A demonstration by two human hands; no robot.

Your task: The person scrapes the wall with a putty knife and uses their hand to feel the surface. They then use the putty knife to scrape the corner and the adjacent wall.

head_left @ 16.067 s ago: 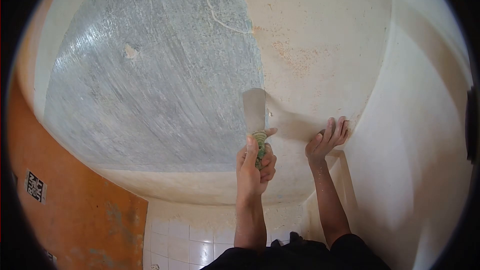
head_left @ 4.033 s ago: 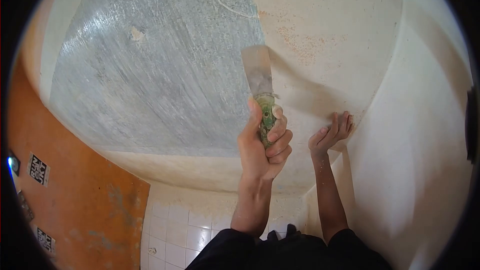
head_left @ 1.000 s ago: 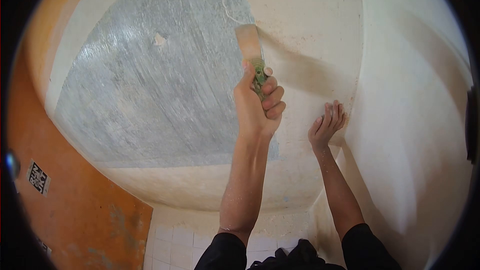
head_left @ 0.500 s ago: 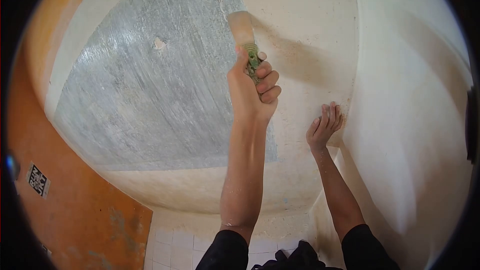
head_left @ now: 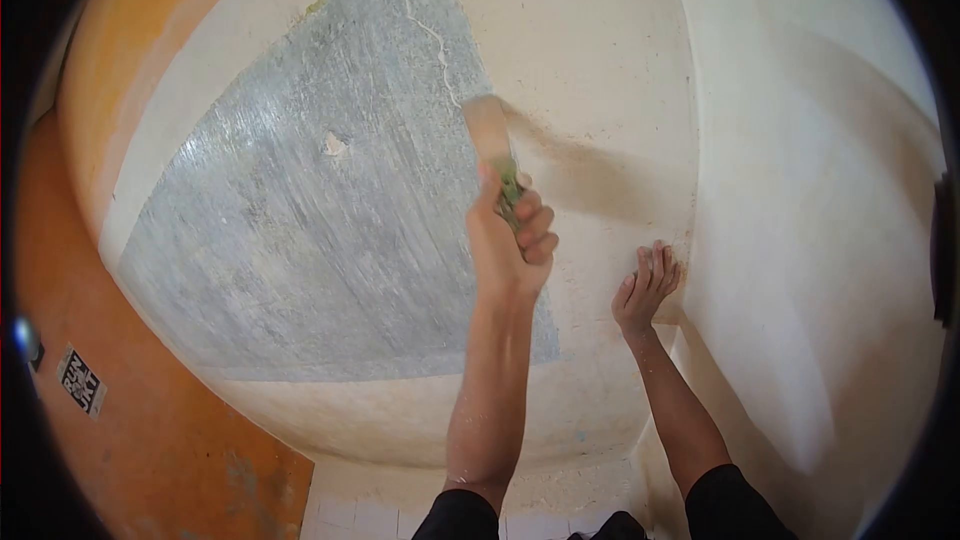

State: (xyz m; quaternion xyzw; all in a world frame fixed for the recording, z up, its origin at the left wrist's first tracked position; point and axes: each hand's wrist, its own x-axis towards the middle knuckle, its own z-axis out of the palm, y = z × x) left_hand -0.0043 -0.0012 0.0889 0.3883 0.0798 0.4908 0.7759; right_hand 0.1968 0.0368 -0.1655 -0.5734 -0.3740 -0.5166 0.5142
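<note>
My left hand (head_left: 512,230) is closed around the green handle of a putty knife (head_left: 488,130), palm side toward me. The flat blade points up the wall and lies at the right edge of a grey patch (head_left: 330,240). A thin, jagged white line (head_left: 435,35) runs down the patch to the blade's left corner. Cream-coloured coating (head_left: 590,50) covers the wall right of the blade. Lower right, my right hand (head_left: 648,285) rests on the cream wall near the corner, fingers spread and holding nothing.
A pale side wall (head_left: 800,240) meets this wall at the right. At the left stands an orange wall (head_left: 150,370) with a black-and-white sticker (head_left: 80,380). Light tiles (head_left: 350,515) show at the bottom. A small pale chip (head_left: 334,145) marks the grey patch.
My view has tilted up, so the wall sits lower in the frame. The putty knife has slid slightly down along the grey patch's edge. My right hand stays on the wall.
</note>
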